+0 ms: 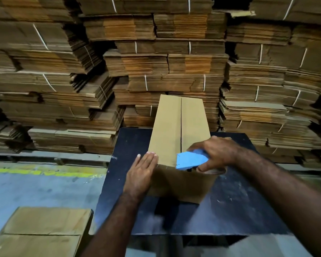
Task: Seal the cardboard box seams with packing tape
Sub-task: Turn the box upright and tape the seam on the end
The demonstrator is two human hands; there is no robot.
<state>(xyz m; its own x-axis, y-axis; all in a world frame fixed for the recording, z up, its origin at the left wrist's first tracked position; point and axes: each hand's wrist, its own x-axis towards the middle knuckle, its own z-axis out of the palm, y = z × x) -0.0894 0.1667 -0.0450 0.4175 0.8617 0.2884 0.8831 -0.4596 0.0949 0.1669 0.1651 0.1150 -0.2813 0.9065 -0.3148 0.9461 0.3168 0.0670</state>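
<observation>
A long brown cardboard box stands on a black table, its two top flaps meeting in a dark middle seam that runs away from me. My left hand lies flat with straight fingers against the box's near left corner. My right hand grips a blue tape dispenser at the near end of the seam, over the box's front edge. The tape roll shows only as a sliver under that hand.
Tied bundles of flattened cartons fill the whole background right behind the table. Flat cardboard sheets lie at the lower left. The grey concrete floor carries a yellow line on the left.
</observation>
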